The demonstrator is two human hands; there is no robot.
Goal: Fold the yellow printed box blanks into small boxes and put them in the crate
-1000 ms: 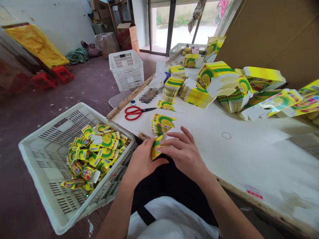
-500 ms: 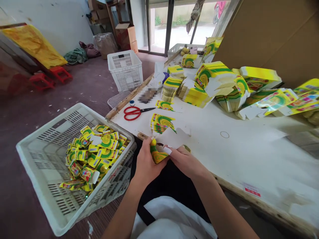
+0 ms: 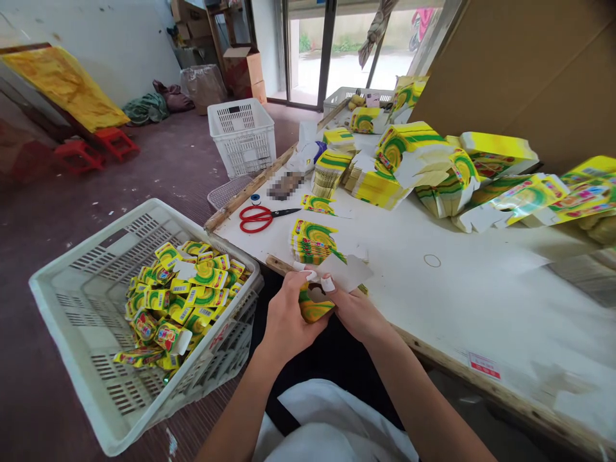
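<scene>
Both hands grip one small yellow-green printed carton at the table's near edge. My left hand wraps its left side, thumb on top. My right hand pinches its right side, and a white flap stands up from the carton. Just beyond lies a short stack of flat cartons. At my left a white plastic crate holds several folded little boxes.
Red-handled scissors lie on the white table. Heaps of larger yellow cartons fill the far side under a brown cardboard sheet. A second white basket and red stools stand on the floor.
The carton has gone from pressed flat under my right palm to opened up, a white flap now raised. Both hands have shifted slightly toward me.
</scene>
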